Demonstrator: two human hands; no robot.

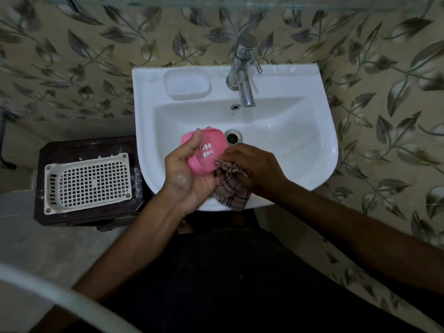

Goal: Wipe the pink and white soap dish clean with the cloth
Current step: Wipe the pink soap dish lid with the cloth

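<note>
**Pink soap dish held over the basin, cloth at its edge**

A white wash basin [300, 150] fills the middle of the view, fixed against a wall tiled with a grey leaf pattern [384, 80]. To its left stands a dark wooden stand [91, 145], and a cream perforated plastic tray [89, 181] lies flat on top of it. A metal tap [242, 75] rises at the back of the basin, its spout reaching over the bowl. Beside the tap, on the back ledge, sits a white soap dish tray [187, 84].

Above the near part of the bowl, the left hand [187, 174] grasps the pink soap dish [206, 150], thumb laid along its upper left edge, slotted side tilted up. The right hand [249, 167] clutches a brown checked cloth [230, 186], bunched against the dish's lower right edge, with the rest hanging over the basin's front rim. The drain [233, 136] shows just beyond the dish.
</note>
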